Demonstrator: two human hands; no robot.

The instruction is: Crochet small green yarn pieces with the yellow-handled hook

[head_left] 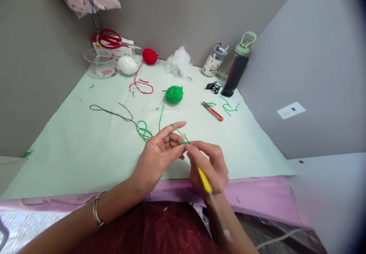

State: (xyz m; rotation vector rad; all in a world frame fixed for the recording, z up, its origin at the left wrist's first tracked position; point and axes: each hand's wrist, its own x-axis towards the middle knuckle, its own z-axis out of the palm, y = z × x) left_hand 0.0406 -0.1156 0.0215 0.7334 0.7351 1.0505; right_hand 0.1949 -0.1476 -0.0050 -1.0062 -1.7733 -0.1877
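My right hand (210, 164) is closed around a crochet hook (204, 179) with a yellow grip and a pale, see-through end. Its metal tip pokes up at a small piece of green crochet (184, 143) pinched by my left hand (160, 149). Green yarn runs over my raised left index finger and loops around another finger. From there the strand leads back to a green yarn ball (174, 94) on the table. A coil of green yarn (143, 130) and a dark cord (113, 113) lie just left of my left hand.
Orange thread snips (212, 111) and green scraps (228, 106) lie at right, near black clips (213, 87), a phone (235, 75), a bottle (233, 61) and a pen cup (214, 62). Behind are red yarn (150, 56), white fluff (179, 61), white yarn (127, 65), a plastic tub (100, 64) and red scissors (111, 39).
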